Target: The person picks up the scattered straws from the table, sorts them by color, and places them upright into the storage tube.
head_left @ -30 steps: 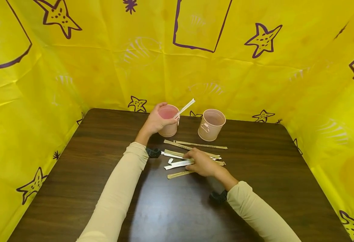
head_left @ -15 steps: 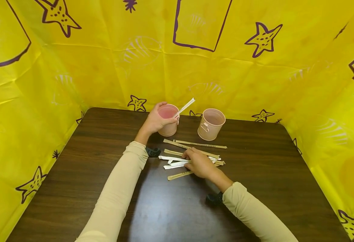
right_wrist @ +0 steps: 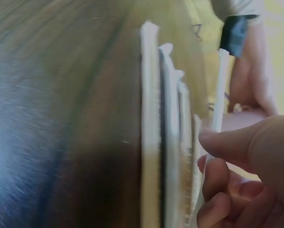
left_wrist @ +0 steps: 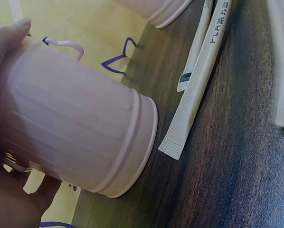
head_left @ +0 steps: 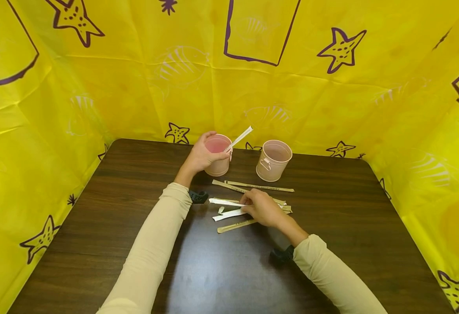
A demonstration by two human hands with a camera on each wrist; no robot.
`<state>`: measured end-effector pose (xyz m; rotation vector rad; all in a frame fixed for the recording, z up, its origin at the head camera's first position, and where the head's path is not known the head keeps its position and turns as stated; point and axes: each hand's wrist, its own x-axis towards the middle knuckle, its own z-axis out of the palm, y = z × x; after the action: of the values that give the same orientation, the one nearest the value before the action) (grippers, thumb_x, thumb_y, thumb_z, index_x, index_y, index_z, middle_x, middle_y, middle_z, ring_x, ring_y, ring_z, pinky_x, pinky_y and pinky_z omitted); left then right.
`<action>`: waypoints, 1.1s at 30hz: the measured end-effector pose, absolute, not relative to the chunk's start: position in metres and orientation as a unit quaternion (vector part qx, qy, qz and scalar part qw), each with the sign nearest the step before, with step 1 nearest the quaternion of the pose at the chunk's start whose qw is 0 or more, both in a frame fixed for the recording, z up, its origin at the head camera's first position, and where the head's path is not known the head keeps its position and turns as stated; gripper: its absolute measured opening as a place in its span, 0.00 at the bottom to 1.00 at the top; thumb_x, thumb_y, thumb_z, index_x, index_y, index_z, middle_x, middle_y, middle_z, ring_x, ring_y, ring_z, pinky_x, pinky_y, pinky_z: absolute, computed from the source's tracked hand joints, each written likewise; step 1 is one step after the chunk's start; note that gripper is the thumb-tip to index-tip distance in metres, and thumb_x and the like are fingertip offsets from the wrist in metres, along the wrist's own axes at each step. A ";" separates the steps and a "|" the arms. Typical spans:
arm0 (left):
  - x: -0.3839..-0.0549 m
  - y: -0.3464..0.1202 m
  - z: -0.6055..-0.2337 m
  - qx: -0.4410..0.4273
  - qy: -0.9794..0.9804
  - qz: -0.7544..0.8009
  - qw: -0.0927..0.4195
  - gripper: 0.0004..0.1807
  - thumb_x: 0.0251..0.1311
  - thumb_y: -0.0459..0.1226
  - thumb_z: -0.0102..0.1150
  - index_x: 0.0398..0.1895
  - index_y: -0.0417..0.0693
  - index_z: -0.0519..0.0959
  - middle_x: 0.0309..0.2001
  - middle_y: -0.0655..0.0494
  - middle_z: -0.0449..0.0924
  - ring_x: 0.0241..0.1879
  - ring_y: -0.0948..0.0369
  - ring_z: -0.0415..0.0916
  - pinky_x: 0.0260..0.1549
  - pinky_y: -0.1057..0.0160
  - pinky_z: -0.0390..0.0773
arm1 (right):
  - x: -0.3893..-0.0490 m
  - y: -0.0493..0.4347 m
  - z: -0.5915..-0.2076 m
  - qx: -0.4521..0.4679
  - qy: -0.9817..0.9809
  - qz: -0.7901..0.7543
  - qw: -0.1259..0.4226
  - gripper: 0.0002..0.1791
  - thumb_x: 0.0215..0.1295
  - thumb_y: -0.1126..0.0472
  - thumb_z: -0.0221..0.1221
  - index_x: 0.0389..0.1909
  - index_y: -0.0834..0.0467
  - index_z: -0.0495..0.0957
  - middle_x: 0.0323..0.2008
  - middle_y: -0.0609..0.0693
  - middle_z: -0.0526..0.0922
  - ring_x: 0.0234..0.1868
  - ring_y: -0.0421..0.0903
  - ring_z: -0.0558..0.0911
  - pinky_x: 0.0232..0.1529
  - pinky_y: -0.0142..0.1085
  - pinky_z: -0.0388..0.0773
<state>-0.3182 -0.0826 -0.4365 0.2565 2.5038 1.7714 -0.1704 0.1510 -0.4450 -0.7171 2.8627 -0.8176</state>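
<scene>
A wrapped white straw is being pinched between the thumb and fingers of the right hand, its free end pointing toward the left wrist, above the middle of the table. Around it, more wrapped straws are lying in a loose group: another white straw slightly nearer the person, a brown straw nearest of all, and a printed brown straw on the far side.

Beyond them, the left hand is grasping a pink bucket near its rim. A third white straw is leaning out over that rim, beside the thumb. To the right, well apart, a second pink bucket is standing upright, its small handle facing the person.

A yellow sheet with purple starfish outlines is hanging behind the table.
</scene>
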 end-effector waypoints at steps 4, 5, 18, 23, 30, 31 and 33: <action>-0.319 -0.083 -0.435 0.085 0.815 0.572 0.030 0.53 0.45 0.48 0.82 0.75 0.57 0.61 0.66 0.44 0.72 0.64 0.47 0.72 0.66 0.45 0.72 | -0.176 0.158 -0.435 -0.218 0.924 -0.309 0.051 0.03 0.65 0.63 0.68 0.36 0.56 0.82 0.34 0.48 0.82 0.36 0.40 0.78 0.39 0.33 0.76; -0.318 -0.083 -0.434 0.084 0.815 0.572 0.030 0.54 0.45 0.48 0.82 0.75 0.56 0.61 0.66 0.44 0.72 0.64 0.47 0.72 0.66 0.45 0.72 | -0.178 0.160 -0.433 -0.216 0.920 -0.322 0.052 0.04 0.65 0.63 0.68 0.36 0.56 0.82 0.34 0.49 0.82 0.34 0.40 0.78 0.37 0.32 0.75; -0.319 -0.085 -0.436 0.087 0.814 0.574 0.028 0.53 0.47 0.46 0.81 0.76 0.55 0.61 0.67 0.43 0.72 0.65 0.47 0.72 0.68 0.46 0.70 | -0.193 0.169 -0.401 -0.211 0.859 -0.466 -0.004 0.09 0.70 0.62 0.64 0.48 0.58 0.83 0.35 0.55 0.80 0.20 0.44 0.74 0.23 0.30 0.73; -0.318 -0.084 -0.436 0.086 0.814 0.573 0.026 0.54 0.45 0.48 0.82 0.76 0.55 0.61 0.66 0.43 0.73 0.64 0.47 0.73 0.67 0.45 0.72 | -0.197 0.166 -0.390 -0.194 0.835 -0.510 -0.074 0.07 0.71 0.61 0.63 0.44 0.60 0.84 0.35 0.52 0.75 0.22 0.43 0.71 0.23 0.29 0.68; -0.318 -0.083 -0.436 0.084 0.813 0.575 0.033 0.55 0.45 0.48 0.83 0.76 0.55 0.61 0.66 0.43 0.72 0.64 0.47 0.72 0.67 0.45 0.71 | -0.206 0.160 -0.373 -0.180 0.754 -0.622 -0.113 0.11 0.72 0.67 0.60 0.50 0.69 0.78 0.23 0.45 0.75 0.15 0.40 0.67 0.18 0.29 0.64; -0.318 -0.083 -0.436 0.085 0.813 0.576 0.033 0.55 0.45 0.48 0.83 0.76 0.55 0.61 0.66 0.43 0.72 0.64 0.47 0.72 0.67 0.45 0.71 | -0.209 0.159 -0.371 -0.177 0.741 -0.635 -0.123 0.12 0.72 0.67 0.60 0.50 0.71 0.77 0.21 0.45 0.76 0.15 0.40 0.67 0.17 0.29 0.63; -0.319 -0.083 -0.436 0.086 0.811 0.578 0.034 0.55 0.44 0.48 0.83 0.76 0.55 0.61 0.66 0.43 0.72 0.64 0.47 0.72 0.67 0.45 0.71 | -0.213 0.157 -0.366 -0.173 0.720 -0.656 -0.145 0.13 0.72 0.67 0.60 0.50 0.72 0.75 0.21 0.42 0.78 0.14 0.41 0.67 0.16 0.28 0.64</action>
<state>-0.3185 -0.0828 -0.4363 0.2633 2.4944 1.7773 -0.2127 0.1567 -0.3665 -0.5988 2.4998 -2.2761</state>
